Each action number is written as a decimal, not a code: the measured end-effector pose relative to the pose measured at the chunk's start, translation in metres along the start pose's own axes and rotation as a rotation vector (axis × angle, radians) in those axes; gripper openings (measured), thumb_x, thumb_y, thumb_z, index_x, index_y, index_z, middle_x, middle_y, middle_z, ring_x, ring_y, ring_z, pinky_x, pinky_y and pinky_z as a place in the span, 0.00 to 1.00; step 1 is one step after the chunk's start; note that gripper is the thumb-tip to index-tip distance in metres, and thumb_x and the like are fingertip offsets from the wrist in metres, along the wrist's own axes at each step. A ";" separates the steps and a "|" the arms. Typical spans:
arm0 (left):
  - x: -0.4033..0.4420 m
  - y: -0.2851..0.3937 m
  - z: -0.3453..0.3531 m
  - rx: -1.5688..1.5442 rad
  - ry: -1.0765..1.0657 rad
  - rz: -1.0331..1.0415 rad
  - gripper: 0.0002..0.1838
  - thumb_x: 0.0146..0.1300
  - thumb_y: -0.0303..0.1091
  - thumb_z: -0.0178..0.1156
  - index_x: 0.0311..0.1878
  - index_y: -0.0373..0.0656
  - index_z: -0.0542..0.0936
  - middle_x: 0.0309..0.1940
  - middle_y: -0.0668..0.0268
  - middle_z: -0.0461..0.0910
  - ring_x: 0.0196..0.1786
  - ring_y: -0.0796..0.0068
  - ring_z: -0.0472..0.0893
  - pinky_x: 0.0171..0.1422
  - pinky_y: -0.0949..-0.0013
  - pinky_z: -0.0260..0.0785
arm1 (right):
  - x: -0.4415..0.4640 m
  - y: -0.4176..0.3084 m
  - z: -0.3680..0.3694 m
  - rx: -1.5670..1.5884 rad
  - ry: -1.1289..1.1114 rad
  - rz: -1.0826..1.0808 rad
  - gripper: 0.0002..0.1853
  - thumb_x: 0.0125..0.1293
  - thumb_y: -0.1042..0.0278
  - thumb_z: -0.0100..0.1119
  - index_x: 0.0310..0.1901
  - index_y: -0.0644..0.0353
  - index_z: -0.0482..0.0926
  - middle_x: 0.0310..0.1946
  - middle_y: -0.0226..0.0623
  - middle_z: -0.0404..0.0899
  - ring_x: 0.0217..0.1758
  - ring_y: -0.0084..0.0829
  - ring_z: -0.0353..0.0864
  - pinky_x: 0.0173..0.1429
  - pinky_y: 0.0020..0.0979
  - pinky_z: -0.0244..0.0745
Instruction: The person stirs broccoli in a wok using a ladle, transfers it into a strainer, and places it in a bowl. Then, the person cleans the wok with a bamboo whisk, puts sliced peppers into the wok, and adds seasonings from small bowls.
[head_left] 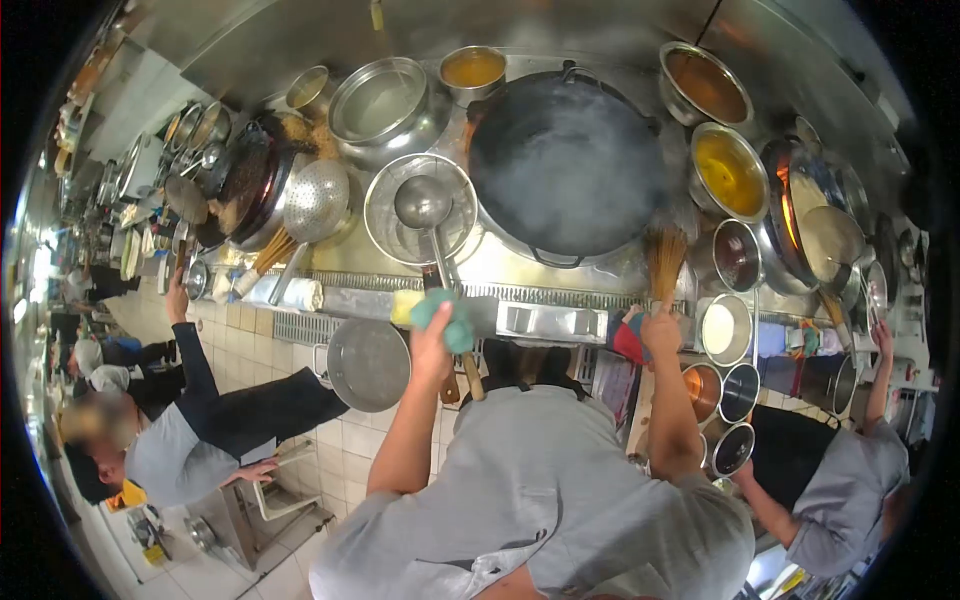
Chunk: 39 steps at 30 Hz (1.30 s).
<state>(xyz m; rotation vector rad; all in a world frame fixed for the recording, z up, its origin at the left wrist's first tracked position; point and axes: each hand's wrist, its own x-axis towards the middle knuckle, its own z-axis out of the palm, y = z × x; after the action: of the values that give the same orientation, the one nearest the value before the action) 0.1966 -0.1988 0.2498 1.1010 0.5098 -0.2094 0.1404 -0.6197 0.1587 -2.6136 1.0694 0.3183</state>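
My left hand (pixel 431 348) is closed on a crumpled green cloth (pixel 455 328) at the counter's front edge. Just beyond it, a ladle (pixel 424 203) rests in a round strainer bowl (pixel 382 230). In my right hand (pixel 660 333) is a bamboo wok brush (pixel 665 262), bristles pointing away from me, to the right of the big wok (pixel 565 170). Pale steam or smoke hangs over the wok and blurs its inside. A yellow sponge-like piece (pixel 406 308) lies beside the green cloth.
A lidded pot (pixel 375 105) and a bowl of orange liquid (pixel 473 70) stand at the back. Bowls of yellow oil (pixel 728 172) and brown liquid (pixel 708 88) are on the right. A perforated skimmer (pixel 316 200) is at left. Co-workers stand on both sides, beside other woks.
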 end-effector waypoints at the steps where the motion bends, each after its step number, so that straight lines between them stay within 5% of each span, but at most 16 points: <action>1: 0.004 0.002 0.021 -0.026 -0.019 -0.128 0.20 0.67 0.40 0.68 0.57 0.43 0.75 0.47 0.64 0.80 0.43 0.72 0.82 0.47 0.67 0.78 | 0.002 0.003 -0.003 0.153 -0.008 -0.041 0.40 0.67 0.55 0.61 0.76 0.63 0.58 0.66 0.65 0.68 0.62 0.61 0.78 0.65 0.48 0.73; 4: 0.038 -0.023 0.057 0.077 -0.161 -0.358 0.32 0.68 0.67 0.58 0.60 0.50 0.76 0.50 0.67 0.83 0.51 0.69 0.83 0.54 0.53 0.78 | -0.026 0.010 -0.039 0.502 0.024 -0.218 0.40 0.68 0.59 0.60 0.77 0.66 0.56 0.71 0.64 0.65 0.69 0.56 0.73 0.72 0.42 0.67; 8: 0.067 -0.032 0.113 0.059 -0.218 -0.578 0.38 0.68 0.72 0.52 0.62 0.46 0.73 0.53 0.61 0.80 0.52 0.59 0.82 0.59 0.38 0.77 | -0.102 -0.041 -0.138 0.824 0.009 -0.349 0.39 0.67 0.64 0.59 0.76 0.68 0.58 0.69 0.65 0.67 0.75 0.50 0.67 0.77 0.37 0.60; 14: 0.090 -0.060 0.153 -0.005 -0.164 -0.553 0.33 0.67 0.64 0.60 0.59 0.44 0.72 0.48 0.61 0.78 0.46 0.60 0.82 0.51 0.40 0.82 | -0.032 -0.128 -0.156 0.088 -0.036 -0.581 0.29 0.67 0.60 0.57 0.69 0.58 0.72 0.60 0.54 0.79 0.62 0.55 0.78 0.67 0.49 0.72; 15: 0.085 -0.057 0.159 -0.059 -0.129 -0.506 0.25 0.68 0.53 0.65 0.54 0.42 0.74 0.42 0.62 0.78 0.41 0.62 0.82 0.44 0.46 0.84 | -0.006 -0.146 -0.141 -0.061 -0.070 -0.594 0.28 0.67 0.58 0.56 0.67 0.58 0.75 0.57 0.51 0.81 0.60 0.55 0.79 0.65 0.51 0.74; 17: 0.108 -0.097 0.152 -0.082 -0.126 -0.464 0.19 0.68 0.46 0.64 0.51 0.42 0.76 0.39 0.62 0.78 0.38 0.63 0.82 0.41 0.48 0.85 | 0.041 -0.193 -0.117 -0.187 -0.112 -0.650 0.24 0.68 0.55 0.54 0.61 0.59 0.79 0.55 0.50 0.82 0.60 0.54 0.79 0.65 0.49 0.75; 19: 0.112 -0.099 0.157 -0.107 -0.073 -0.428 0.07 0.67 0.35 0.61 0.43 0.42 0.78 0.34 0.62 0.78 0.32 0.64 0.80 0.35 0.54 0.83 | 0.071 -0.251 -0.118 -0.128 -0.133 -0.577 0.21 0.67 0.59 0.53 0.57 0.61 0.80 0.55 0.51 0.82 0.60 0.54 0.80 0.65 0.49 0.75; 23: 0.114 -0.102 0.156 -0.080 -0.052 -0.397 0.06 0.66 0.33 0.59 0.41 0.42 0.79 0.30 0.64 0.78 0.26 0.68 0.78 0.27 0.62 0.77 | 0.088 -0.301 -0.064 0.045 -0.033 -0.528 0.22 0.66 0.58 0.54 0.58 0.58 0.80 0.51 0.54 0.83 0.56 0.57 0.81 0.61 0.51 0.77; 28: 0.105 -0.088 0.160 0.012 -0.050 -0.392 0.06 0.66 0.34 0.59 0.39 0.42 0.79 0.26 0.66 0.78 0.21 0.71 0.76 0.19 0.66 0.65 | 0.003 -0.238 -0.101 -0.086 -0.170 -0.660 0.27 0.65 0.57 0.56 0.65 0.55 0.75 0.48 0.56 0.84 0.53 0.57 0.83 0.60 0.51 0.78; 31: 0.106 -0.092 0.164 -0.073 -0.034 -0.359 0.06 0.64 0.35 0.60 0.37 0.44 0.78 0.28 0.65 0.79 0.23 0.70 0.77 0.21 0.65 0.63 | 0.036 -0.199 -0.128 -0.284 -0.142 -0.576 0.24 0.65 0.58 0.57 0.62 0.54 0.79 0.48 0.54 0.85 0.53 0.53 0.84 0.60 0.49 0.79; 34: 0.100 -0.085 0.164 -0.036 -0.032 -0.386 0.06 0.64 0.35 0.61 0.37 0.44 0.78 0.29 0.65 0.79 0.24 0.70 0.78 0.23 0.64 0.65 | 0.094 -0.240 -0.154 -0.294 -0.075 -0.390 0.19 0.66 0.63 0.54 0.57 0.54 0.83 0.50 0.47 0.86 0.54 0.48 0.86 0.58 0.45 0.81; 39: 0.106 -0.096 0.157 -0.036 -0.041 -0.383 0.05 0.63 0.34 0.61 0.38 0.45 0.78 0.30 0.65 0.80 0.27 0.69 0.80 0.22 0.66 0.65 | 0.112 -0.311 -0.084 -0.056 0.077 -0.449 0.17 0.64 0.66 0.54 0.52 0.62 0.82 0.46 0.54 0.86 0.52 0.52 0.87 0.56 0.46 0.82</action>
<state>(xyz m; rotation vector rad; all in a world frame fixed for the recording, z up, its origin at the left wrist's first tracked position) 0.2948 -0.3728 0.1765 0.9550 0.6831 -0.5538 0.4475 -0.5104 0.2605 -2.8367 0.4728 0.1453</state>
